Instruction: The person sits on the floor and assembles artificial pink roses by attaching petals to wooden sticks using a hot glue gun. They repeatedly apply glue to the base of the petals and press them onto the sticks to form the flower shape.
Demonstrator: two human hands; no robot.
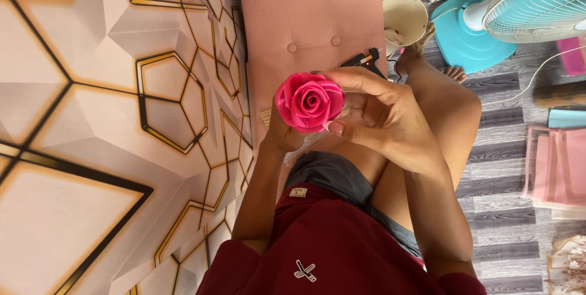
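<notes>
A bright pink ribbon rose (309,101) sits in the middle of the head view, held up in front of my lap. My right hand (373,112) curls around its right side, thumb and fingertips pressed on the outer petals. My left hand (279,135) comes up from below and behind the rose and is mostly hidden by it; it supports the flower's base. A bit of clear wrap shows under the rose.
A black glue gun (364,61) lies on a pink padded cushion (305,20) just beyond my hands. A cream bowl (404,19) and a turquoise fan (537,2) stand at the upper right. Pink paper sheets (558,170) lie on the grey wood floor at right.
</notes>
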